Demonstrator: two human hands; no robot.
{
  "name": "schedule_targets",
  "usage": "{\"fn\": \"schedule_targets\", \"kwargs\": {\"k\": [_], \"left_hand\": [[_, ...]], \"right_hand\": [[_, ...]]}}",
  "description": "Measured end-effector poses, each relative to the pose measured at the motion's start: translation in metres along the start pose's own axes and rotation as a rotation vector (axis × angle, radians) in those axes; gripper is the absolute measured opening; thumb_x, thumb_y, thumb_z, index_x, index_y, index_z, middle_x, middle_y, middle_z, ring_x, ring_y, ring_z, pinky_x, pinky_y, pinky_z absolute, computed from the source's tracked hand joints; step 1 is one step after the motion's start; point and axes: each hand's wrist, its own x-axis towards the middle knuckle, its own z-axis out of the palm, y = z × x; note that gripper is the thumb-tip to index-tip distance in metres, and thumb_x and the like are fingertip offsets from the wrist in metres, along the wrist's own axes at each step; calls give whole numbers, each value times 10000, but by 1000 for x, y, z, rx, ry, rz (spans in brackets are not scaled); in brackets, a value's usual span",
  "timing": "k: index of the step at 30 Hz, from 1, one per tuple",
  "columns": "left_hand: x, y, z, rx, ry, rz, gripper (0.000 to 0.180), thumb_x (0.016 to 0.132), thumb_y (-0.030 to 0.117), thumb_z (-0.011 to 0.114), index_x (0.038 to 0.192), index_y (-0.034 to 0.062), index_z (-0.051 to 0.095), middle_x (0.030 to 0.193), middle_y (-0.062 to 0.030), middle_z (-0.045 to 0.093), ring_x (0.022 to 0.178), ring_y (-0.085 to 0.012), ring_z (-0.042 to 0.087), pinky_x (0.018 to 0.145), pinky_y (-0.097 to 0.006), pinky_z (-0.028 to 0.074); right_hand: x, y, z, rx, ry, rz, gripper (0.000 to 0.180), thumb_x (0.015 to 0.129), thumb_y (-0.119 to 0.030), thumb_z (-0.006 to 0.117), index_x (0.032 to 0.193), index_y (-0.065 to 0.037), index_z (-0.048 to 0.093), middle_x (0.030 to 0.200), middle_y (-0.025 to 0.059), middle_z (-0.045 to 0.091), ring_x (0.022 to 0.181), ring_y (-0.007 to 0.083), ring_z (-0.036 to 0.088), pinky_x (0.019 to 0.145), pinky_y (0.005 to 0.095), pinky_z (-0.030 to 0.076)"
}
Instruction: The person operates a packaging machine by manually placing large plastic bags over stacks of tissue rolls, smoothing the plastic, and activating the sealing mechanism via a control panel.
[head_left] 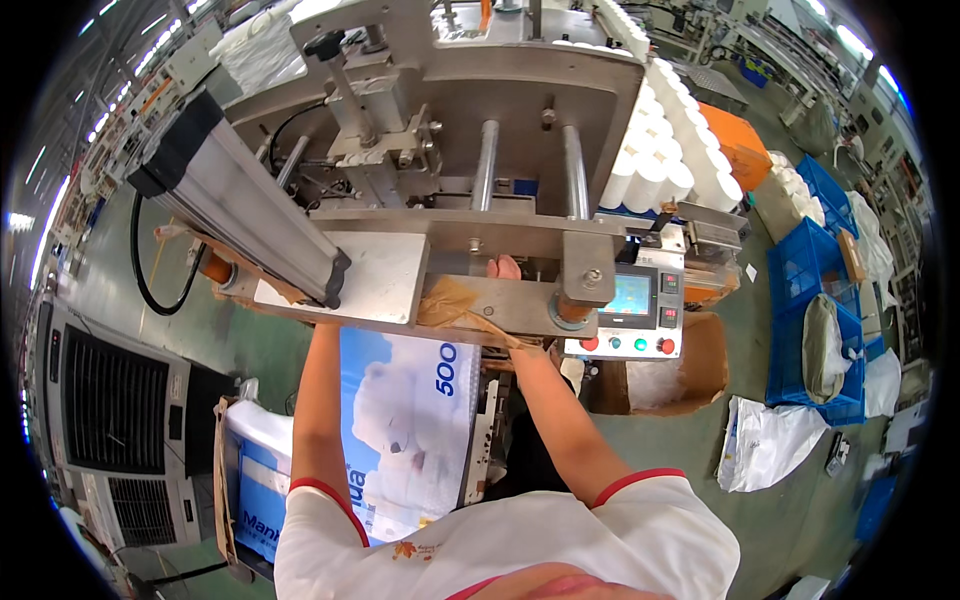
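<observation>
- Left hand is hiding beneath a white plate (388,270); cannot tell its grip.
- Right hand (505,268) is partly showing toward one o'clock, grip unclear.
- Blue-and-white package (415,430) is lying toward seven o'clock.

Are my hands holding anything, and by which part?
It cannot be told: the machine hides the left hand and most of the right hand.

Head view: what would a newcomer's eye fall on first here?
Most likely the big steel machine filling the upper middle, with its thick silver cylinder slanting across on the left. Next, the blue-and-white package with a white bear picture, at lower middle between the person's forearms. Then the rows of white rolls to the machine's right.
</observation>
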Motion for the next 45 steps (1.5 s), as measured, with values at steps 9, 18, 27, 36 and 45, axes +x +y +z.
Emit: {"fn": "schedule_targets", "kwargs": {"k": [9,18,27,36,45], "left_hand": [[-54,48,42,6,446,-44,561,854,391,497,1308,74,411,1377,-185,358,1284,-373,295,1068,-519,179],[-233,212,74,130,130,-174,699,860,516,449,1442,189,242,1518,-153,58,1373,-419,50,1001,-689,27],[-225,218,75,104,100,-210,689,861,519,440,1447,234,218,1520,-133,71,1374,-413,58,1003,-687,8],[-230,214,73,124,93,-215,685,866,543,405,1449,243,204,1518,-138,75,1370,-418,66,987,-708,30],[-225,217,72,98,82,-216,683,863,553,401,1445,253,212,1520,-134,69,1372,-415,64,986,-709,40]], "right_hand": [[-31,15,-2,578,-24,69,361,927,-188,482,1237,-8,434,1198,188,502,1120,329,466,955,370,388],[-159,-13,-120,330,-511,246,526,908,-312,513,1276,50,407,1268,247,471,1153,371,467,969,405,365],[-204,5,-178,260,-761,324,544,901,-338,524,1307,5,407,1310,222,443,1232,350,404,1028,379,325],[-227,2,-189,294,-848,377,539,902,-347,527,1304,-5,421,1312,211,446,1235,328,405,1035,361,319],[-240,22,-204,272,-829,402,555,885,-358,549,1301,-10,430,1327,203,432,1227,334,417,1008,364,353]]}}
